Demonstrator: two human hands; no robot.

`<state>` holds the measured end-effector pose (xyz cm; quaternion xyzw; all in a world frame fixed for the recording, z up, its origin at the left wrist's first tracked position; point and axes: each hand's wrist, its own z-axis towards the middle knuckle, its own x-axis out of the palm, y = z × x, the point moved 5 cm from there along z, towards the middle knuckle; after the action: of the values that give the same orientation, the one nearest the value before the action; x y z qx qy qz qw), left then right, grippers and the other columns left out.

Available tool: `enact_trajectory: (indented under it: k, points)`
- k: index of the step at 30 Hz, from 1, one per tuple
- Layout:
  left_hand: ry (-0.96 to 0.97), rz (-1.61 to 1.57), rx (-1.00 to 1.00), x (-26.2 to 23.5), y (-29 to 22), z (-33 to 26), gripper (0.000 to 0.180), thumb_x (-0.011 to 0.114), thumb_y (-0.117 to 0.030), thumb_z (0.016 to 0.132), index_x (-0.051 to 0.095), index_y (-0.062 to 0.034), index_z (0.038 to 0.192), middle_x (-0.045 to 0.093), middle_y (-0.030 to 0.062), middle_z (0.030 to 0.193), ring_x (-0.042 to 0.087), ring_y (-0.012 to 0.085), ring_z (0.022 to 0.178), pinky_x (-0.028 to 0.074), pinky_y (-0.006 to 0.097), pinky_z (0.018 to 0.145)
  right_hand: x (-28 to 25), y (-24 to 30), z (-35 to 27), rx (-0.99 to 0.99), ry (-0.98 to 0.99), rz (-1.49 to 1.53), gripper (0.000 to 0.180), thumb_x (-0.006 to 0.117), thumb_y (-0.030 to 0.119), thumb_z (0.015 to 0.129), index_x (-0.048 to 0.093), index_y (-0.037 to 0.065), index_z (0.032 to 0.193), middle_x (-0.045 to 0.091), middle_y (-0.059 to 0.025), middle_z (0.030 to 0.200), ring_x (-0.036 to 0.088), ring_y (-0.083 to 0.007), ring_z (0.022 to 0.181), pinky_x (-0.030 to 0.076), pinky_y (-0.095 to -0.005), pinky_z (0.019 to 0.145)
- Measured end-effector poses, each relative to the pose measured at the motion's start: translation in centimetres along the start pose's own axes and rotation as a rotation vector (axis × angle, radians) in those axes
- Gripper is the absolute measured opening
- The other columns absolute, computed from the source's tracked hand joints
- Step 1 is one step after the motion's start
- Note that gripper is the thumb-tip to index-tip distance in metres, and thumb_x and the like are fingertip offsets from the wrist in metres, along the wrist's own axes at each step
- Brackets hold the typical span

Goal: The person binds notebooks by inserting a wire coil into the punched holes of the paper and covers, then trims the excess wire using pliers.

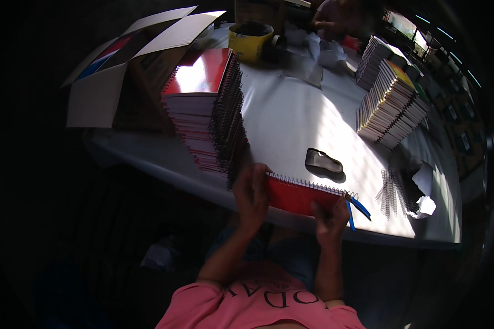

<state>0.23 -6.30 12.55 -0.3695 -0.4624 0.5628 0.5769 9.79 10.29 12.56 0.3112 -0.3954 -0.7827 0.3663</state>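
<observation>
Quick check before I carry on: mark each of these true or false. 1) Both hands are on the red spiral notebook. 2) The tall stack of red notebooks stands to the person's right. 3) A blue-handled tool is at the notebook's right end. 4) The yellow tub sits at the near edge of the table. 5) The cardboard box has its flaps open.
1) True: the left hand and right hand both grip the red spiral notebook.
2) False: the stack of red notebooks stands to the person's left.
3) True: the blue-handled tool is by the right hand.
4) False: the yellow tub sits at the far side.
5) True: the cardboard box is open.
</observation>
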Motion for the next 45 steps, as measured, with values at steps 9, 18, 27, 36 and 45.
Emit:
enact_trajectory:
  k: [9, 18, 27, 36, 45]
  points:
    - [0.155, -0.222, 0.317, -2.9, -5.5, -1.2, 0.047, 0.05, -0.041, 0.095, 0.053, -0.0004, 0.119, 0.058, 0.0139, 0.116, 0.061, 0.0193, 0.09, 0.044, 0.03, 0.08, -1.1, -0.2, 3.8, 0.191, -0.192, 0.71, 0.056, 0.071, 0.005, 0.081, 0.04, 0.004, 0.129, 0.061, -0.0096, 0.108, 0.059, -0.0176, 0.099, 0.047, -0.0319, 0.088]
    - [-0.19, 0.179, 0.508, -10.7, -9.8, 8.2, 0.059, 0.064, -0.039, 0.087, 0.046, -0.0057, 0.133, 0.05, 0.0122, 0.128, 0.052, 0.0229, 0.115, 0.04, 0.035, 0.092, 5.2, 4.2, 20.7, 0.113, 0.25, 0.997, 0.055, 0.067, 0.011, 0.086, 0.041, 0.005, 0.134, 0.061, -0.013, 0.115, 0.063, -0.0192, 0.101, 0.055, -0.0316, 0.085]
    - [0.021, 0.12, 0.477, -10.6, -8.2, 12.7, 0.065, 0.069, -0.038, 0.084, 0.044, -0.0063, 0.135, 0.049, 0.0141, 0.13, 0.048, 0.0266, 0.121, 0.039, 0.039, 0.097, 3.9, 7.7, 32.6, -0.251, 0.292, 1.031, 0.035, 0.052, 0.004, 0.084, 0.047, -0.001, 0.119, 0.056, -0.0096, 0.096, 0.058, -0.02, 0.087, 0.05, -0.0349, 0.079]
    - [0.089, -0.105, 0.387, -10.1, -7.2, 13.9, 0.085, 0.078, -0.04, 0.075, 0.037, 0.0021, 0.137, 0.048, 0.018, 0.129, 0.046, 0.027, 0.123, 0.037, 0.036, 0.103, 18.7, 20.2, 27.4, -0.915, 0.773, -0.051, 0.011, 0.05, 0.009, 0.067, 0.042, 0.002, 0.063, 0.036, -0.0025, 0.052, 0.034, -0.0077, 0.052, 0.029, -0.0279, 0.047]
    - [0.009, -0.165, 0.463, -11.0, -6.8, 14.5, 0.084, 0.08, -0.039, 0.072, 0.039, -0.0068, 0.138, 0.046, 0.0165, 0.134, 0.047, 0.0292, 0.123, 0.037, 0.04, 0.103, 20.9, 19.1, 22.7, -0.849, 0.851, 0.176, 0.038, 0.053, 0.023, 0.074, 0.065, 0.01, 0.108, 0.06, -0.0081, 0.108, 0.055, -0.0197, 0.106, 0.038, -0.036, 0.096]
